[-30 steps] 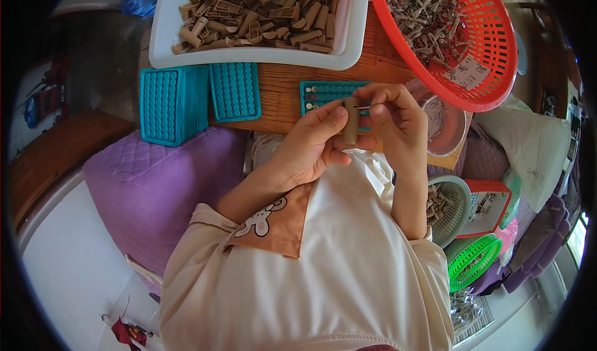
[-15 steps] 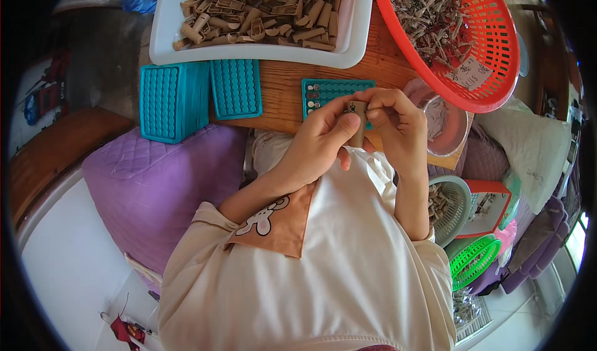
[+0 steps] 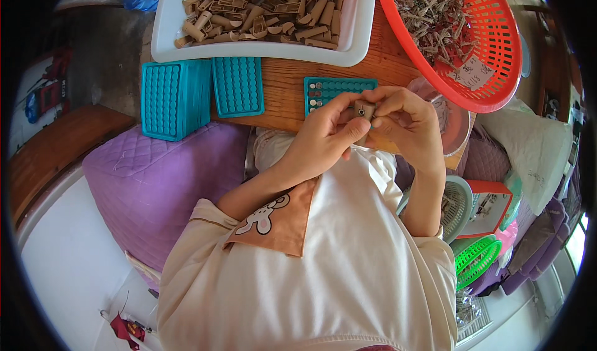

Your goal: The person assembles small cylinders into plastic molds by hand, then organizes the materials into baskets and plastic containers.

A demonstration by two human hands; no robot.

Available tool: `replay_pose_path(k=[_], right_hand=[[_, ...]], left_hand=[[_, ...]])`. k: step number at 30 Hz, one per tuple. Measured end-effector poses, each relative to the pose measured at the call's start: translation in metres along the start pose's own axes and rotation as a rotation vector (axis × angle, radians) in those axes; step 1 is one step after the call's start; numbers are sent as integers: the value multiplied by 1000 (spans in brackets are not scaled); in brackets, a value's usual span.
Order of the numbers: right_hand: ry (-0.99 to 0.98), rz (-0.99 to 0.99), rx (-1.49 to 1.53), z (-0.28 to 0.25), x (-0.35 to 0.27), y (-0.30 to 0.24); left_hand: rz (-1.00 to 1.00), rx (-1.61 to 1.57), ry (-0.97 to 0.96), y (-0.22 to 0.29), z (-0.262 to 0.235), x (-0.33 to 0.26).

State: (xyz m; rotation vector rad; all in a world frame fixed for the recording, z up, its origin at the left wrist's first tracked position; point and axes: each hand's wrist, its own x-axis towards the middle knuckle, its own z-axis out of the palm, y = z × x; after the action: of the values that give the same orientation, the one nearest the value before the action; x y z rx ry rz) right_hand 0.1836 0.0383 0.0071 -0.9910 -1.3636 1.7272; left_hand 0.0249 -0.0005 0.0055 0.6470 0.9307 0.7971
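My left hand (image 3: 324, 128) holds a small brown plastic casing (image 3: 364, 109) between thumb and fingers, in front of my chest. One end of the casing, with a small dark hole in it, faces up toward me. My right hand (image 3: 411, 126) is closed at the casing's right side, thumb and fingertips pinched together; what they pinch is too small to make out. Just behind my hands lies a teal tray (image 3: 341, 86) with rows of round pockets, a few holding small silvery pieces. My fingers hide part of it.
A white bin (image 3: 357, 53) of brown casings stands at the back. A red basket (image 3: 511, 58) of thin metal pieces tilts at the back right, above a pink bowl (image 3: 461, 133). Stacked teal trays (image 3: 163, 102) and another teal tray (image 3: 239, 86) sit left on the wooden table (image 3: 283, 77).
The casing has tipped so that its end shows instead of its long side. My right hand has shifted slightly right and turned; my left hand keeps its hold.
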Motion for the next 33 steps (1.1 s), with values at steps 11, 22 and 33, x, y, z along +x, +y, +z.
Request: replay_pose_path(k=[11,22,33], right_hand=[[170,-180,-362,21,-16,-3],[-39,-246,-592,15,-17,-27],[169,-309,-702,29,-16,-30]], left_hand=[[555,582,207,17,2,-4],[919,1314,-15,33,-17,-4],[1180,1204,285,11,-24,4]])
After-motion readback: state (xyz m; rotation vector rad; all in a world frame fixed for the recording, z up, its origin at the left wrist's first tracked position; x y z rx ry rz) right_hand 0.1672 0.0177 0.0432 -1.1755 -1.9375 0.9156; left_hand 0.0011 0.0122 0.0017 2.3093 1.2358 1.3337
